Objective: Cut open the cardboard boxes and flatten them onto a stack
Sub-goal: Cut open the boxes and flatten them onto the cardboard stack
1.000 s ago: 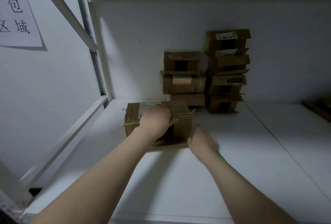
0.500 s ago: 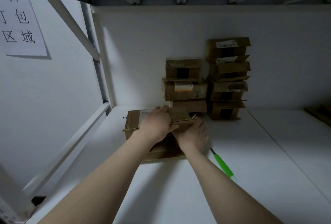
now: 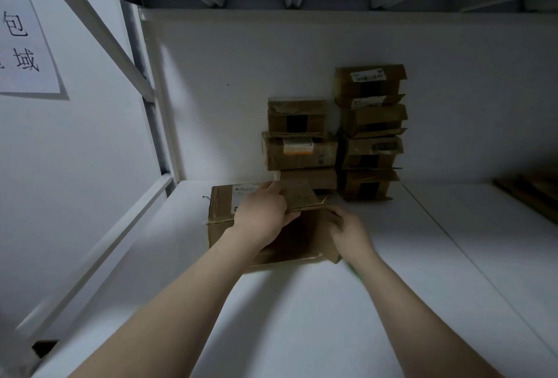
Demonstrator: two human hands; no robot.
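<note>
Gripping brown open-ended cardboard box | left hand grip: top flap | right hand grip: side flap

Paper sign hangs high left of the left grip, diagonal brace between them, white bench underneath.

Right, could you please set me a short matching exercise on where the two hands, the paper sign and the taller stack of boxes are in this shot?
Things:
1. left hand
2. right hand
3. paper sign
4. taller stack

Places:
A. on the left wall
B. at the right side flap of the near box
C. against the back wall
D. on top of the near box, at its top flap

Pairs: 1-D; 2-B; 3-A; 4-C
</note>
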